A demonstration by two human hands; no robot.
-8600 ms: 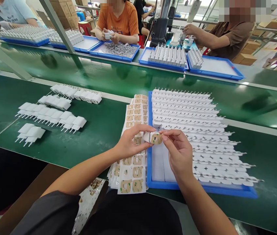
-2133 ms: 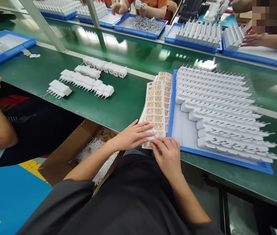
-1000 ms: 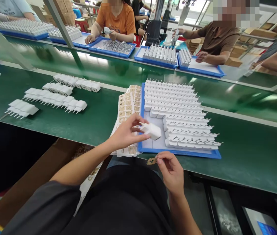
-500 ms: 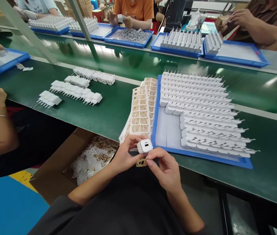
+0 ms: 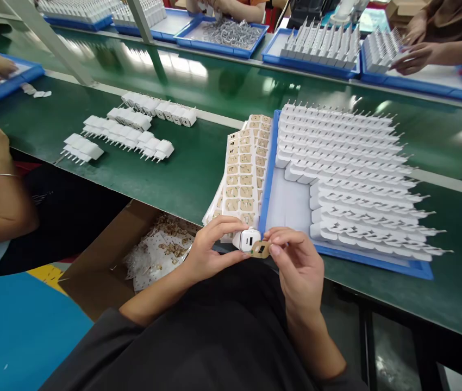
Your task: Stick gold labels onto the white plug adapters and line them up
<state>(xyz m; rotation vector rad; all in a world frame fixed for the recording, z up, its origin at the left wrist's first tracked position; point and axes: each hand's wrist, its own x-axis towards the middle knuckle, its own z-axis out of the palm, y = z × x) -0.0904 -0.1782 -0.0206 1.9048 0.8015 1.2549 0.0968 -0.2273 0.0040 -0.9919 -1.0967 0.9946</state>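
Fingers (image 5: 226,260) of the left hand (image 5: 208,251) grip a slotted white charger (image 5: 246,239). Those of the right hand (image 5: 302,266) pinch a tan sticker (image 5: 260,251) just beside it.

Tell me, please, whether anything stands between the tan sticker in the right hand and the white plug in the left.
Nothing visible does. The right hand holds the tan sticker by its edge, close beside the slotted end of the white plug in the left hand; whether they touch, I cannot tell.
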